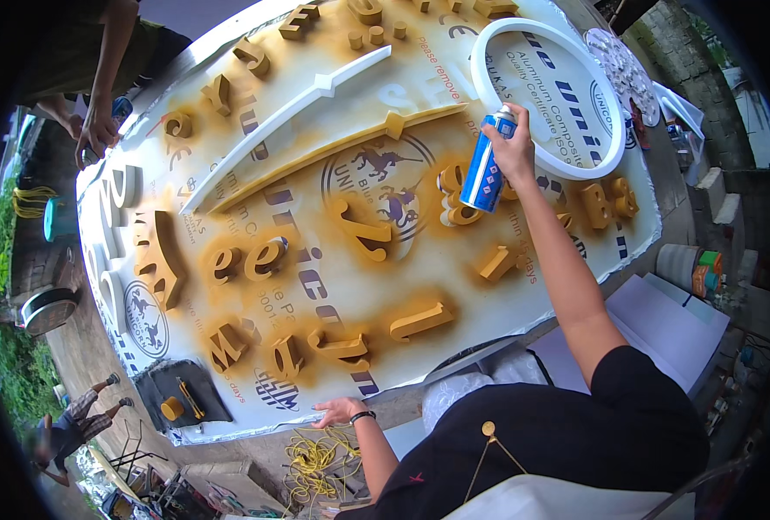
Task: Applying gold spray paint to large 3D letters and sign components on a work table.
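My right hand [515,149] grips a blue spray can [480,184], tilted above the right part of a large printed white board [454,299]. Gold-painted raised letters [367,232] lie over the board, with gold overspray around them. Just beyond the can is a white ring [617,130], standing out against the board. A gold strip [394,126] with a diamond middle lies beside a similar white strip [324,84]. My left hand [340,411], its fingers apart and holding nothing, is at the board's near edge.
Unpainted white letters [112,295] line the board's left edge. A dark sheet [155,381] bears a small gold cylinder. Another person's hand [97,130] is at the far left corner; a second person [77,425] is farther off. Yellow cord [315,464] lies below the near edge.
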{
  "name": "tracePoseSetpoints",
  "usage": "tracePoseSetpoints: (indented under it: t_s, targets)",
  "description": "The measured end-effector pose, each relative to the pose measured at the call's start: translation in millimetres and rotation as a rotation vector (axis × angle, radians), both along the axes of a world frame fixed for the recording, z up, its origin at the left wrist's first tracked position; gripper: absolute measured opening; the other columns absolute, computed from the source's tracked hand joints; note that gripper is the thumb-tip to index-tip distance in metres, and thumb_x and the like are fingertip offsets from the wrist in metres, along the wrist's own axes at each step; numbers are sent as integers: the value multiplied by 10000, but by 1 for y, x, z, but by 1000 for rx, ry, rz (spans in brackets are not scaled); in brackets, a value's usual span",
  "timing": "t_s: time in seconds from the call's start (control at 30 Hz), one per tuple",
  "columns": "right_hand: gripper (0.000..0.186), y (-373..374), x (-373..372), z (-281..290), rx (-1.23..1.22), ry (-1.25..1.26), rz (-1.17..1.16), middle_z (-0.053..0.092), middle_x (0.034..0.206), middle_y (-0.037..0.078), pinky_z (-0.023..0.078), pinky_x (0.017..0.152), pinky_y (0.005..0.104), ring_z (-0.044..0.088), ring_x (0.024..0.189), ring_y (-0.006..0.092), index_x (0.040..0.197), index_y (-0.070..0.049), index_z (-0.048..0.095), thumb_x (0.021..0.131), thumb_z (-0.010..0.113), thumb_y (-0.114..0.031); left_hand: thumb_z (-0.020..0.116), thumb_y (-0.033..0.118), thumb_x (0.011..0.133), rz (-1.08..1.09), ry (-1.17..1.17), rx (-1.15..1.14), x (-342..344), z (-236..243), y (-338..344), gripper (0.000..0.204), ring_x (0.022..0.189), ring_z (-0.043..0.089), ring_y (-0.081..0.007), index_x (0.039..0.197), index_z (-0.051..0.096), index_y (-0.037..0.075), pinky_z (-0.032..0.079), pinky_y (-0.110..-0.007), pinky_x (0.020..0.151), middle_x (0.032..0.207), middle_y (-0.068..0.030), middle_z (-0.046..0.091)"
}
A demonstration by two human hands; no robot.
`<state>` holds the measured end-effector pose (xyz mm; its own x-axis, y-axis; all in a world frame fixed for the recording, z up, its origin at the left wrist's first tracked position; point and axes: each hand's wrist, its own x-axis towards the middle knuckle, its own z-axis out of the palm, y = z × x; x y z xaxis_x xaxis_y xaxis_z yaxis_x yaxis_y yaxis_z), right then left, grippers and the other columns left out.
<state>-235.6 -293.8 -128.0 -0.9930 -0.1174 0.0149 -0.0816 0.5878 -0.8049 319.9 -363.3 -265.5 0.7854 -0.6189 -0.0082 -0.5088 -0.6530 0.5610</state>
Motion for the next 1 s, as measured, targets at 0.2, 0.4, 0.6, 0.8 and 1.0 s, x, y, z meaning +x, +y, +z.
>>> tracePoseSetpoints:
  t_s: [0.2,0.4,0.6,0.8,1.0]
  targets:
    - [578,-2,5,5,-56,-6,23,644,939,149,537,702,350,659,759,220,1259,-138,430,777,710,-288,363,362,998,27,90,38,3,-4,1,540,1111,501,-485,1409,131,100,421,-540,938,1345,-361,345]
    - [574,-5,6,3,-94,38,-6,644,926,152,539,675,334,659,746,208,1262,-127,428,784,713,-265,354,392,995,34,79,61,-12,12,2,537,1070,525,-495,1413,143,128,439,-551,913,1307,-362,391]
    - [612,2,-5,-5,-124,-49,-16,633,933,178,538,683,389,663,756,270,1253,-131,423,750,715,-324,356,391,995,45,80,50,-14,12,1,534,1075,526,-491,1413,150,129,439,-551,915,1308,-365,388]
    - [610,8,-11,-7,-187,-142,26,630,921,150,531,551,326,647,668,213,1247,-131,436,745,719,-331,366,396,992,16,45,-1,-5,4,1,547,1100,510,-498,1409,151,116,435,-551,925,1342,-358,362]
    - [617,22,-11,-6,-175,-62,-11,627,907,139,528,542,314,644,688,204,1256,-140,439,740,724,-322,379,380,990,46,103,26,-5,0,2,543,1093,514,-496,1404,151,113,435,-555,921,1339,-348,378]
